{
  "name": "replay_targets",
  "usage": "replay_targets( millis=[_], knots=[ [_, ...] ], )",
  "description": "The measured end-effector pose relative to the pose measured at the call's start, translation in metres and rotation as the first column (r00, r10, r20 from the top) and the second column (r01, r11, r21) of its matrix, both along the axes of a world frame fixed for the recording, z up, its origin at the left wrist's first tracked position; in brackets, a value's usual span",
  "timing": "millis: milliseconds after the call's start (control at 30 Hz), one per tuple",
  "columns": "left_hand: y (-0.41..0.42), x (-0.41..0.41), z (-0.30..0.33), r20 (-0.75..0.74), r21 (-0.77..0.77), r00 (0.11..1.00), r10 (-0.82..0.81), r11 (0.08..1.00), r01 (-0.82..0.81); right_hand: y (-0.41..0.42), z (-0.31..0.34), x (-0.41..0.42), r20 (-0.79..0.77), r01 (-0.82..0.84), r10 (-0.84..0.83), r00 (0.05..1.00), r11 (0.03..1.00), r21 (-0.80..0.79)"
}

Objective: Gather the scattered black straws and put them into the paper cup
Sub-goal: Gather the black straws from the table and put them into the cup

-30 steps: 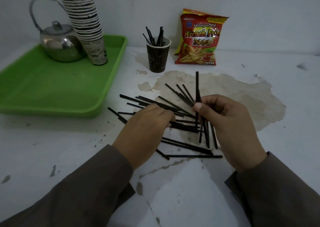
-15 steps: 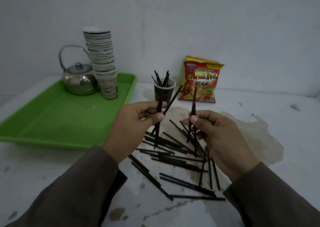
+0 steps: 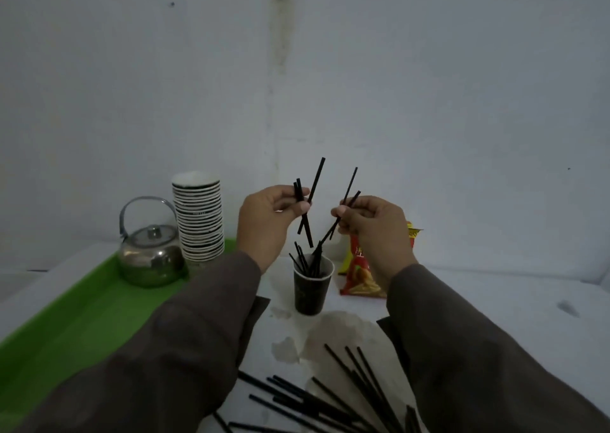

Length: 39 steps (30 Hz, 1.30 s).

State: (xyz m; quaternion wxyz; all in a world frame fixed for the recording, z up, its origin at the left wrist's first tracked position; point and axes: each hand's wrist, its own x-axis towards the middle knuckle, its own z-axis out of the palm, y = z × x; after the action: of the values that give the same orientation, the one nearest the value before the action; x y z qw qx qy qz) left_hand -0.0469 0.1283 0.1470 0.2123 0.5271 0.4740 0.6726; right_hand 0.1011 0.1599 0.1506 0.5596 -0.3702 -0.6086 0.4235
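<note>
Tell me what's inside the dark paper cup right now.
Several black straws stand in the paper cup, leaning against its rim. Their lower ends and the cup's bottom are hidden by its wall.

Bare hands (image 3: 264,215), long loose grey-brown sleeves (image 3: 185,333).

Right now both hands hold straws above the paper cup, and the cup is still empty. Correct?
Not quite: the paper cup is not empty. The head view shows several black straws already standing in it. The rest holds: the left hand and right hand each pinch a few straws above the cup.
</note>
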Motion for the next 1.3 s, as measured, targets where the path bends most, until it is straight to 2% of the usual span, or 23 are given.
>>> replay_targets(
  millis=[100, 367, 667, 767, 1033, 1133, 1300],
  knots=[
    [0.015, -0.002, -0.01, -0.003, -0.022, 1.0, 0.018, 1.0, -0.018, 0.019, -0.011, -0.007, 0.064, 0.039, -0.037, 0.997, 0.999, -0.032],
    [0.035, 0.001, -0.04, -0.107, -0.096, 0.993, 0.057, 0.993, -0.067, 0.046, -0.048, -0.016, 0.23, 0.026, -0.002, 0.973, 0.994, -0.102],
    [0.033, 0.007, -0.08, -0.177, -0.194, 0.983, 0.046, 0.978, -0.08, 0.047, -0.061, -0.015, 0.458, 0.042, -0.03, 0.888, 0.999, -0.018],
    [0.033, 0.006, -0.086, -0.263, -0.195, 0.963, 0.054, 0.975, -0.108, 0.045, -0.06, -0.014, 0.448, 0.036, -0.029, 0.894, 0.999, -0.006],
    [0.036, -0.002, -0.084, -0.299, -0.199, 0.954, 0.029, 0.976, -0.092, 0.044, -0.06, -0.015, 0.458, 0.015, -0.033, 0.888, 0.999, 0.042],
    [0.036, -0.006, -0.081, -0.377, -0.174, 0.925, 0.046, 0.978, -0.119, 0.045, -0.06, -0.016, 0.498, 0.024, -0.052, 0.866, 0.998, 0.063],
    [0.028, -0.015, -0.074, -0.468, -0.121, 0.882, 0.056, 0.985, -0.126, 0.031, -0.061, -0.006, 0.456, 0.038, -0.064, 0.888, 0.997, 0.066]
  ],
)
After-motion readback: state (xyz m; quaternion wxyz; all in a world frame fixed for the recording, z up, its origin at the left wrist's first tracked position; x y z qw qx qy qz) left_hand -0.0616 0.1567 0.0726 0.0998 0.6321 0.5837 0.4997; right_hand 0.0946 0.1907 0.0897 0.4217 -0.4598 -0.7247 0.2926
